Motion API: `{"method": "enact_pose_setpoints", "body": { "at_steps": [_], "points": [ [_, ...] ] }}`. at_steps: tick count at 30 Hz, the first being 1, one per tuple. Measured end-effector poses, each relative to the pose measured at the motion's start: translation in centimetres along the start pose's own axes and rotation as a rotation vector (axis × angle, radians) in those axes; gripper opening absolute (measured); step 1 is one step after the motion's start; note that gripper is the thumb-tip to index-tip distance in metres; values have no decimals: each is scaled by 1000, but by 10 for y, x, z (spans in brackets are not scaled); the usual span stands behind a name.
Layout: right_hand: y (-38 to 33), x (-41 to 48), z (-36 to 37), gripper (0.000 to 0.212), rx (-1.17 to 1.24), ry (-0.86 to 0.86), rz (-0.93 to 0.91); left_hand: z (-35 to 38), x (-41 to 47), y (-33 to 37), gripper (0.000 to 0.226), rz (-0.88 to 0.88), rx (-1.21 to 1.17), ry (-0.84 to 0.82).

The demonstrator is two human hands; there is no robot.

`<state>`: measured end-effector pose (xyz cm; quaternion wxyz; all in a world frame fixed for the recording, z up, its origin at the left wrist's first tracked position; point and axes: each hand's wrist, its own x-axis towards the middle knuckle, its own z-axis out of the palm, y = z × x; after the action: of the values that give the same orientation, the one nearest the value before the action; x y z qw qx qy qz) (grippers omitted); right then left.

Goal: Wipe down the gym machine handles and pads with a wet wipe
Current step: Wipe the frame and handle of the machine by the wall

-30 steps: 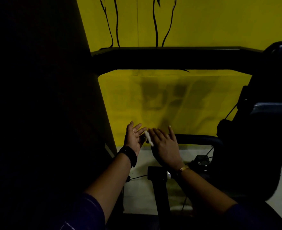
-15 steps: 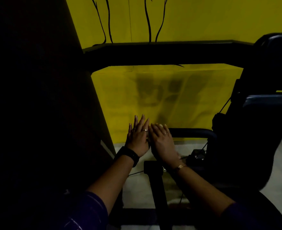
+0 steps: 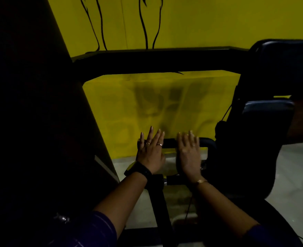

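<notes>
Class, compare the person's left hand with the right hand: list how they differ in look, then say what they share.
The left hand has a black band at its wrist; the right hand has a gold bracelet. The left hand shows two rings, the right hand one. The left hand looks sharp, the right hand blurred. Both lie backs up, fingers straight, across the black handle bar.

Dim, underexposed view; right hand (image 3: 188,154) motion-blurred, edges bowed.
</notes>
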<state>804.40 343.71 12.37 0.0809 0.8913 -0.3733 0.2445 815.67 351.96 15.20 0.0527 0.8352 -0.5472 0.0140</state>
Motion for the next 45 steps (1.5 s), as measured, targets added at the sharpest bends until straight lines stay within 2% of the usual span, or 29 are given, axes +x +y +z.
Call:
{"method": "enact_pose_setpoints", "body": {
  "at_steps": [4,7,9,12,16,19,22,24,27,29,31,32,35,37,42,44,45],
  "points": [
    [-24,-5,10,57,27,-10,-183,4,0,6,75,-17,61,36],
    [10,-12,16,57,-34,39,-286,3,-2,8,78,-24,29,22],
    [40,-22,14,59,-44,58,-234,1,-2,11,80,-13,12,13],
    [72,-30,10,64,-9,85,-31,3,2,18,80,-4,18,23],
    [49,-24,6,63,162,130,74,4,7,33,79,6,13,28],
    [18,-24,14,61,259,94,-126,8,9,39,78,12,71,27],
    [32,-26,18,67,209,96,-222,11,11,43,78,40,85,36],
    [55,-35,17,66,157,82,-149,10,12,47,81,72,73,19],
    [87,-48,15,65,182,131,116,12,17,55,77,132,80,40],
    [91,-60,22,74,205,143,210,15,20,61,76,170,88,63],
    [84,-67,25,85,308,108,243,17,25,66,80,231,107,76],
    [80,-65,22,84,359,87,246,17,28,67,79,267,118,79],
    [76,-43,9,70,444,76,239,17,35,75,68,364,157,81],
    [77,-29,5,66,449,87,235,17,38,76,69,383,173,69],
    [89,-59,21,90,378,86,159,31,40,67,71,471,232,205],
    [99,-91,38,82,305,61,-30,37,39,62,69,493,268,282],
    [107,-108,49,68,261,38,-156,38,38,60,68,498,264,309]
  ]
}}
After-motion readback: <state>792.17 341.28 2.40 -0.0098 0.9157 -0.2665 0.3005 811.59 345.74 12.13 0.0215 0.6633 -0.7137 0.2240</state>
